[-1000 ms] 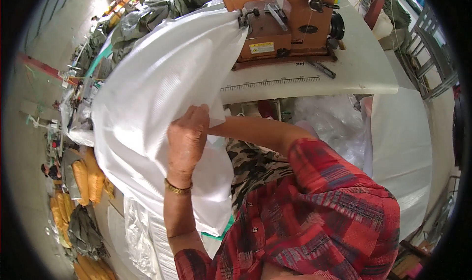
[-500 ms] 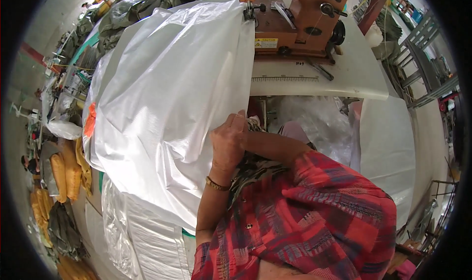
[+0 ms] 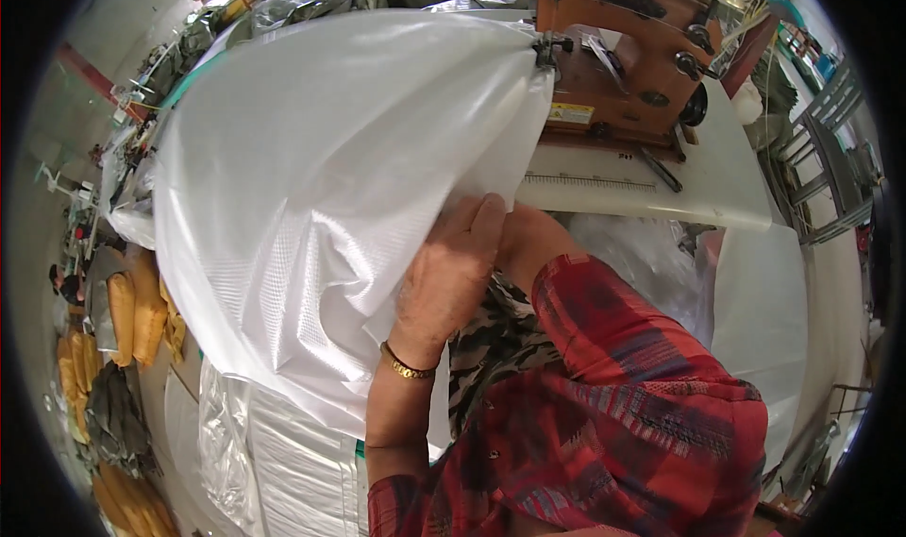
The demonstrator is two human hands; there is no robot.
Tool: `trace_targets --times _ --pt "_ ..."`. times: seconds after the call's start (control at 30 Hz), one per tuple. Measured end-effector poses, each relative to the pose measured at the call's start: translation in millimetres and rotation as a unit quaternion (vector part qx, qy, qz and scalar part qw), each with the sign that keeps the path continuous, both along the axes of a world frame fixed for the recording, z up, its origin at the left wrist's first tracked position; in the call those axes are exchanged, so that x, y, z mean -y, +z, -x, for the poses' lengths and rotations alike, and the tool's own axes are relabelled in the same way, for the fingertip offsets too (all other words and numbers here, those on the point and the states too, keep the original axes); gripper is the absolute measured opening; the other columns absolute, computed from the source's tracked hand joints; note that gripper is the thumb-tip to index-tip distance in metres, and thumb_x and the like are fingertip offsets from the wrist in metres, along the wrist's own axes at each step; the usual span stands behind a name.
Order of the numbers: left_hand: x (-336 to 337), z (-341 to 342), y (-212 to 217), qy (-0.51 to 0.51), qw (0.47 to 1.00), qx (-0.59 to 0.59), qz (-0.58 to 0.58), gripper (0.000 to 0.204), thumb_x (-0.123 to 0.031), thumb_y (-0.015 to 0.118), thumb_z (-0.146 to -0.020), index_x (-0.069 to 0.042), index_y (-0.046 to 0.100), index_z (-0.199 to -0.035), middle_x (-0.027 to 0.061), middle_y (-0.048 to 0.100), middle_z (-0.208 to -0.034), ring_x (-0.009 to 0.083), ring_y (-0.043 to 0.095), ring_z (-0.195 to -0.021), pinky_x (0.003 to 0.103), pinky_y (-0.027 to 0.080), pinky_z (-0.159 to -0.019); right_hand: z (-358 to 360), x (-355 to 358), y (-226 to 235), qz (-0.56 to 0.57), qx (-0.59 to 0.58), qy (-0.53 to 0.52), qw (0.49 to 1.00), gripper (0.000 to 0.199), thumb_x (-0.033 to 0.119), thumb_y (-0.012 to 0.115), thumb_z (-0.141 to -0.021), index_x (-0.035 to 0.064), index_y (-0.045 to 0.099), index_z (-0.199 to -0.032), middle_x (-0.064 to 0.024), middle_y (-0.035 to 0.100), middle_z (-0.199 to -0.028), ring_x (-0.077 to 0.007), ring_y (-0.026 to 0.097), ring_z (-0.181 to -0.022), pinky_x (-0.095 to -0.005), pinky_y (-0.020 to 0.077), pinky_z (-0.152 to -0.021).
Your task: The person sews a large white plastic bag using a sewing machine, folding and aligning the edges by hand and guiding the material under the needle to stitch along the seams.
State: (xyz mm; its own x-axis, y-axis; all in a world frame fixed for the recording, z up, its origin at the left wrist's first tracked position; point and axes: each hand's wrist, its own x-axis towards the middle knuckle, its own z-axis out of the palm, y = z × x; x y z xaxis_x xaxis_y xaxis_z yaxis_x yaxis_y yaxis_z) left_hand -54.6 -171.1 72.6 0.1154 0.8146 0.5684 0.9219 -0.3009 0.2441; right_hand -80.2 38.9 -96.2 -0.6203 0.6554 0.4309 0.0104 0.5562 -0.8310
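Pinching the edge of the white woven plastic sheet (image 3: pixel 321 207), your left hand (image 3: pixel 448 273) has fingers closed on it. Your right hand is hidden behind it; grip cannot be told. Sheet billows from the orange sewing machine (image 3: pixel 613 56) on the white table (image 3: pixel 698 188).

Sheet (image 3: pixel 311 188): white woven plastic, faintly glossy, fine grid texture. Sewing machine (image 3: pixel 623 56) at 1 o'clock: orange painted metal, smooth. Bracelet (image 3: pixel 408 369): shiny gold metal.
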Motion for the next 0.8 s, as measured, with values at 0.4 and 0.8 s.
trace_targets --times 0.4,0.8 --pt "-38 83 -57 0.036 0.994 -0.092 -0.045 0.030 -0.006 0.065 -0.087 -0.009 0.066 -0.117 0.0083 0.068 -0.104 0.0285 0.067 -0.089 0.033 0.055 -0.074 -34 -9 -4 0.001 -0.074 0.047 0.996 0.042 0.027 0.064 -0.086 0.0079 0.060 -0.122 -0.0149 0.062 -0.119 -0.0348 0.053 -0.119 -0.0445 0.0388 -0.103" --pt "-28 65 -55 -0.001 0.996 0.076 -0.047 0.019 -0.003 0.068 -0.080 -0.005 0.069 -0.099 0.0089 0.064 -0.081 0.0277 0.061 -0.062 0.036 0.049 -0.055 -26 5 -8 0.033 -0.111 0.068 0.991 0.037 0.025 0.063 -0.086 0.0084 0.062 -0.119 -0.0138 0.064 -0.116 -0.0348 0.055 -0.116 -0.0448 0.0401 -0.101"
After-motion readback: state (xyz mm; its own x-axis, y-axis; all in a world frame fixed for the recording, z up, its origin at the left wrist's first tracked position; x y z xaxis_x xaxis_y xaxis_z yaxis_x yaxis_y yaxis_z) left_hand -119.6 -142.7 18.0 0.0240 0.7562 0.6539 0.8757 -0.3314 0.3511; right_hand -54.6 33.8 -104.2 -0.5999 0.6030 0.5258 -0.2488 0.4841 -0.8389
